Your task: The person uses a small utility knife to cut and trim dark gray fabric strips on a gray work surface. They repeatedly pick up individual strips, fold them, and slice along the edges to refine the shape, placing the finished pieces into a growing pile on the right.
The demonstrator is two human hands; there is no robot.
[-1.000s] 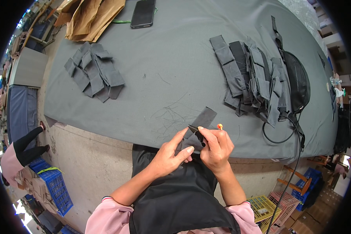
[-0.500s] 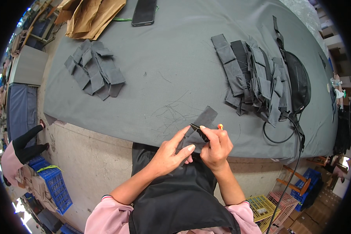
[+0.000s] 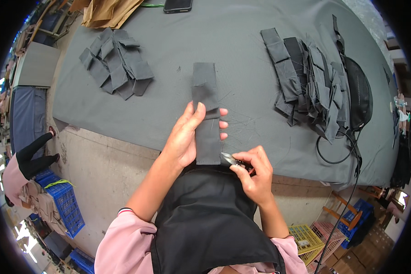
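The grey fabric strip [image 3: 208, 146] is in front of me at the near side of the bench [image 3: 242, 50], running from near to far, its near end against the dark edge of my apron [image 3: 205, 205] and a fold across its middle. My left grip [image 3: 185, 132] is closed on it: the thumb presses on top by the fold, the fingers pass underneath, and three fingertips show past its right edge. My right grip [image 3: 255, 176] is narrow, holding small snips [image 3: 233, 160]. Their metal tip points left at the strip's near right corner; I cannot tell whether it touches.

Loose dark threads [image 3: 244, 125] lie on the bench just right of the strip. Farther off to the left is a pile of folded grey pieces [image 3: 118, 64]; to the right is a larger heap of grey strips [image 3: 303, 82], with a black pouch [image 3: 358, 91] just right of it and a black cable [image 3: 326, 157] looping nearer to me. At the far left lie brown paper [image 3: 112, 13] and, right of it, a phone [image 3: 178, 5].

Beyond the bench to the left, a person in a pink top [image 3: 29, 169] is by a blue crate [image 3: 68, 210]. Near right stands a yellow crate [image 3: 306, 239].
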